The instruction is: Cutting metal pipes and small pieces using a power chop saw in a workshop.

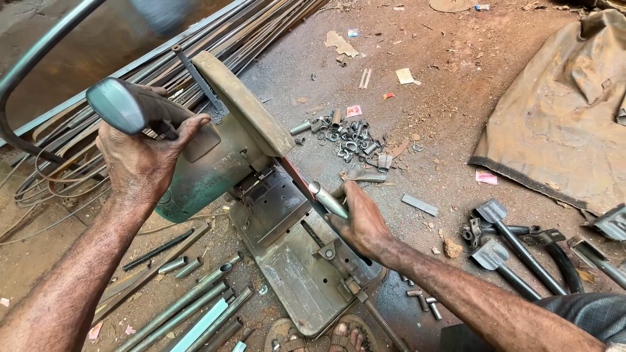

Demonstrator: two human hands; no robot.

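Observation:
A green chop saw (215,163) stands on the dirt floor with its blade guard (241,101) raised over a grey metal base (293,261). My left hand (140,160) is wrapped around the saw's green handle (120,104) at the upper left. My right hand (362,218) grips a short metal pipe (326,199) that lies on the base next to the blade. The pipe's near part is hidden under my fingers.
A heap of cut pipe rings and short pieces (345,137) lies behind the saw. Long pipes (189,306) lie at the lower left, and metal bars (248,26) run along the top. Flattened-end tubes (515,248) and a brown tarp (567,111) are on the right. A sandalled foot (345,336) is below.

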